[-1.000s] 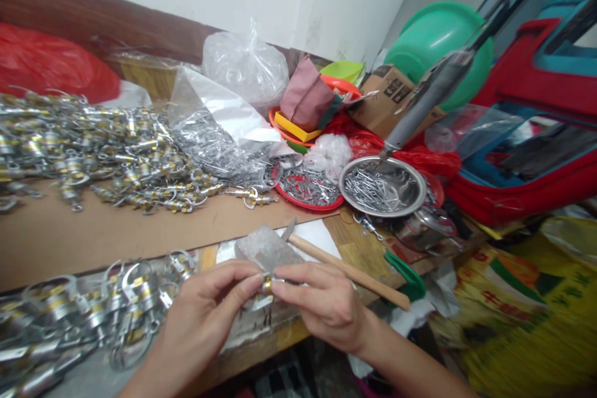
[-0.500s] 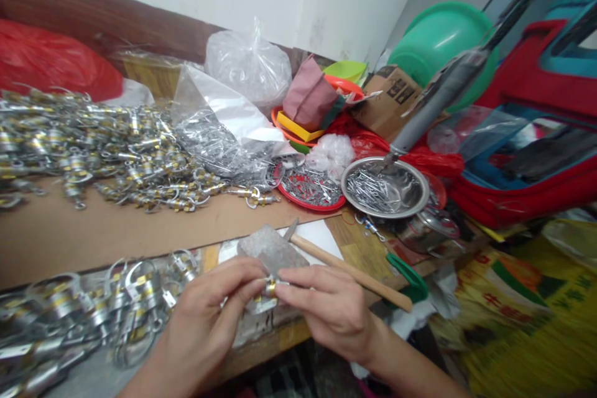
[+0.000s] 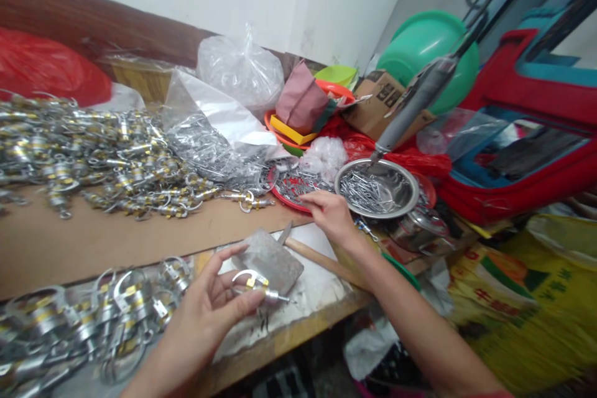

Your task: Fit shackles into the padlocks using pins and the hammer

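Between the thumb and fingers of my left hand (image 3: 209, 298) is a small metal fitting (image 3: 268, 292) with yellow bands, a curved pale hook and a thin rod pointing right. The index finger is raised off it. The fitting is above a grey metal block (image 3: 275, 261). My right hand (image 3: 329, 211) reaches to the near edge of a red tray (image 3: 289, 200) of small metal parts, its fingers stretched left; its thumb is mostly hidden. Beneath the right forearm lies a hammer (image 3: 321, 256) with a wooden handle.
A steel bowl (image 3: 413, 199) of metal pins stands right of the tray, under a hanging grey tool (image 3: 401, 112). Similar fittings (image 3: 130, 161) are heaped at the back left, and more (image 3: 125, 298) lie at the front left. A yellow sack (image 3: 527, 298) is at right.
My right hand has left the fitting and moved up and right to the red tray. My left hand keeps the fitting, whose hook and rod now show. The view has shifted slightly.
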`<state>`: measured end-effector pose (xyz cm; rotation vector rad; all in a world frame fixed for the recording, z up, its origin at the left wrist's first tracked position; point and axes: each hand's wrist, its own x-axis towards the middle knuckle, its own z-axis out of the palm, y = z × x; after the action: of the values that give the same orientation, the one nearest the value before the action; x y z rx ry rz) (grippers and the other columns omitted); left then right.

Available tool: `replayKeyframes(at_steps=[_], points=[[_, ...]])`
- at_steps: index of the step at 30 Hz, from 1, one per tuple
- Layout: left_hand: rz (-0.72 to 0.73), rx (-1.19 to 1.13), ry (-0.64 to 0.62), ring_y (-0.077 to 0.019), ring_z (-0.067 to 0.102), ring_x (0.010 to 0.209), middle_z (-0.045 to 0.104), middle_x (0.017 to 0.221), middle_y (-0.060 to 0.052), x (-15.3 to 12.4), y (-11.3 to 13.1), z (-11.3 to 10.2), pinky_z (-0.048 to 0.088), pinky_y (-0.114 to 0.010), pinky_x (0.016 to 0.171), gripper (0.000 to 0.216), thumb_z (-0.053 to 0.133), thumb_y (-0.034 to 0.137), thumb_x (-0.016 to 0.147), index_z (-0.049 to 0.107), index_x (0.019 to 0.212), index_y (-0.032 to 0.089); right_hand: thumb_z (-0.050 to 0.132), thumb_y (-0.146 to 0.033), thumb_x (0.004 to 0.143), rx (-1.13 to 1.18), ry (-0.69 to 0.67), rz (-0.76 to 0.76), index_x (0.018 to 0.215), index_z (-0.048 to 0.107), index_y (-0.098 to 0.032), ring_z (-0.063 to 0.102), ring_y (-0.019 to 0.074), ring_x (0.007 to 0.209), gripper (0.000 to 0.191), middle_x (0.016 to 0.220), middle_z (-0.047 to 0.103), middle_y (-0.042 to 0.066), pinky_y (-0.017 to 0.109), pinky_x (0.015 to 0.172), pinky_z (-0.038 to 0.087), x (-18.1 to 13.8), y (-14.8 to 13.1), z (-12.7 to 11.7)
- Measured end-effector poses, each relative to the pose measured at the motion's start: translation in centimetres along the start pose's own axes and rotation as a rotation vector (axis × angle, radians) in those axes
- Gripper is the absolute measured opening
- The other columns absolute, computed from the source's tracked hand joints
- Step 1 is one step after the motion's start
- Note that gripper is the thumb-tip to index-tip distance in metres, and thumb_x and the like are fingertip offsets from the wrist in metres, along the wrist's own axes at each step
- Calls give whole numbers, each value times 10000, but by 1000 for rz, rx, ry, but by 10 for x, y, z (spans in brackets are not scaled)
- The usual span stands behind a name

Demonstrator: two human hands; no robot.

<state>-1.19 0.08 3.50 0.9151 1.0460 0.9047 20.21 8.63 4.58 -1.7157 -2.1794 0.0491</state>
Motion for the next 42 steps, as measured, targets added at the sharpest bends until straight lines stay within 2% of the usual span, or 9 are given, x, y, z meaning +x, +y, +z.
replayKeyframes(at_steps=[3,7,13,16,20,25,28,38,42], points=[[1,5,-22,-189,679,731,688,761,2,2,1,0,505,-263,643,623,710,318,635,394,1166,235,503,-93,826,-116,-104,51,979,662,-194,587,202,985,243,991,668,80,326,858,450,37,31,12],[-12,-4,-94,-189,673,686,674,694,12,8,-2,-4,479,-255,604,618,721,297,624,373,1131,231,533,-234,849,-189,-233,60,995,599,-159,578,192,946,177,1018,612,70,377,823,462,60,40,29],[-53,-42,-48,-143,632,586,644,656,43,13,-3,-9,455,-243,570,632,752,259,578,383,1089,234,556,-259,833,-109,-219,86,1004,583,-125,568,196,949,219,1043,589,82,387,820,462,69,45,30],[-60,-52,-38,-157,633,587,638,656,45,15,-4,-10,458,-266,576,641,770,257,539,398,1061,237,579,-182,795,1,-114,105,902,650,-93,582,217,949,156,976,637,124,350,846,441,59,43,22],[-53,-75,-61,-168,637,591,640,669,40,16,-7,-12,461,-286,578,631,772,242,534,400,1043,243,542,-197,810,210,-65,64,899,663,-116,641,148,747,171,829,691,57,249,685,500,18,8,12],[-52,-90,-116,-144,631,601,647,677,46,16,-6,-14,462,-264,585,573,740,197,591,386,1039,242,562,-111,762,598,40,-304,748,679,-159,619,123,673,127,722,684,29,225,635,491,-45,-48,11],[-45,-71,-120,-118,605,574,645,674,46,15,-4,-14,454,-243,567,551,723,176,613,377,1038,227,471,-39,760,504,124,-475,801,669,-151,593,153,699,231,758,675,59,272,649,468,-63,-62,13],[-37,-52,-118,-119,605,615,638,697,47,13,-4,-14,461,-245,584,532,700,159,641,369,1053,219,621,-121,725,507,-240,-292,716,691,-167,568,112,589,84,623,646,-3,192,552,399,-46,-58,-3],[-22,-58,-114,-120,606,610,649,691,40,14,-7,-14,464,-244,582,545,709,163,631,375,1057,219,630,-182,744,563,-206,-299,749,719,-173,573,107,609,89,636,640,4,187,565,406,-40,-58,13]])
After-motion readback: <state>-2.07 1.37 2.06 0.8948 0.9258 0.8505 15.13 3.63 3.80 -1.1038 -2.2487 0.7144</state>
